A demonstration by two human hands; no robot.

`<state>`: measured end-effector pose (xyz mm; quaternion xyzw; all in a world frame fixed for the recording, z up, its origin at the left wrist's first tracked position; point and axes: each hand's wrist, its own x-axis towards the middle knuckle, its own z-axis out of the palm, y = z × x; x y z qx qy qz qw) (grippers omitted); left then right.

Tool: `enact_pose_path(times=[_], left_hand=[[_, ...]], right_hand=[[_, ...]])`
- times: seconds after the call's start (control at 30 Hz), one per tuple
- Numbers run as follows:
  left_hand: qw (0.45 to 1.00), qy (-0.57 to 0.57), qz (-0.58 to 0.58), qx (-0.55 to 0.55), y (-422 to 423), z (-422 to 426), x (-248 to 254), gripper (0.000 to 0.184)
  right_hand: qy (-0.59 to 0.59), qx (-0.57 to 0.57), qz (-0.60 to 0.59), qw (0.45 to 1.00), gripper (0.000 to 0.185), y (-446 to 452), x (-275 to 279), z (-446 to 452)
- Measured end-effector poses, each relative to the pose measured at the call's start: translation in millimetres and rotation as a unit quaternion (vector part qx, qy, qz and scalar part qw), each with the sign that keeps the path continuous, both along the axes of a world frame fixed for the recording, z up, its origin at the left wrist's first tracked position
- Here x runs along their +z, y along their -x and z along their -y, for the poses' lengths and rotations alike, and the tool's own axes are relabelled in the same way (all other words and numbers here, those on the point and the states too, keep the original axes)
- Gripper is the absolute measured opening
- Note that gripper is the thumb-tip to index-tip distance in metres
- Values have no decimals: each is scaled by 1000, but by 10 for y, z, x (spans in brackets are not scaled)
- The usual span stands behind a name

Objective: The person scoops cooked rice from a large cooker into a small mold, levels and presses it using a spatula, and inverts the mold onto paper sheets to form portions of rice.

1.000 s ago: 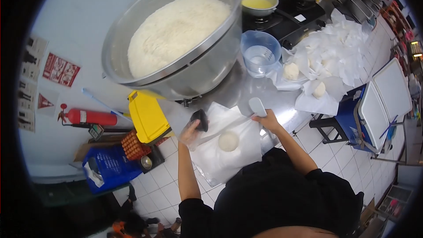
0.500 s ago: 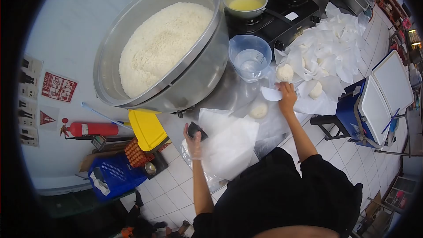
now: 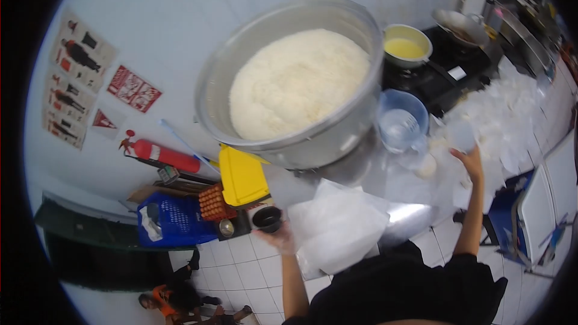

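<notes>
On the tabletop (image 3: 355, 174), a rice ball (image 3: 426, 167) might be dented should the tool (image 3: 462, 136) held by the right hand (image 3: 471, 160) slip; a cup (image 3: 268, 221) is gripped by the left hand (image 3: 280, 239).

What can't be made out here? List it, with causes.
All in the head view:
Translucent white scraper in the right hand: exact outline, blurred.
Small round black cup in the left hand: bottom, dark and blurred.
Red-and-white wall poster: wording, small and blurred.

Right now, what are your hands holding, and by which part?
Left hand: cup, by its outer side. Right hand: scraper, seemingly by its near edge.
</notes>
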<state>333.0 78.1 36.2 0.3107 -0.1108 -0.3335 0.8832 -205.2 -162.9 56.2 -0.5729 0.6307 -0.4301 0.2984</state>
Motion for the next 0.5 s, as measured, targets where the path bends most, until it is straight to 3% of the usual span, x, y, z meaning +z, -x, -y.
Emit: enact_pose_path(times=[0.07,0.13,0.2,0.23,0.3,0.37,0.43,0.5], left_hand=[[998,52,-38,21,-410,-19,699,78],[988,-29,105,105,-677,-23,1586,70],[963,-103,214,130,-880,199,2381,65],[933,-115,327,92,-791,390,2823,65],[828,-154,535,67,-670,1043,3455,65],[668,-228,706,60,-636,1707,3688,67],[492,-279,824,24,-680,2363,3601,69],[358,-335,871,-42,-756,2906,3224,52]], right_hand=[[-73,-57,36,995,47,-35,363,-24],[-84,-96,45,991,36,-44,601,45],[-56,-103,73,990,33,-92,765,157],[-49,-99,82,990,33,-123,843,217],[-27,-94,105,990,34,-254,1047,361],[-1,-90,132,987,35,-459,1259,441],[1,-91,128,988,39,-530,1289,580],[12,-87,117,989,44,-599,1318,662]])
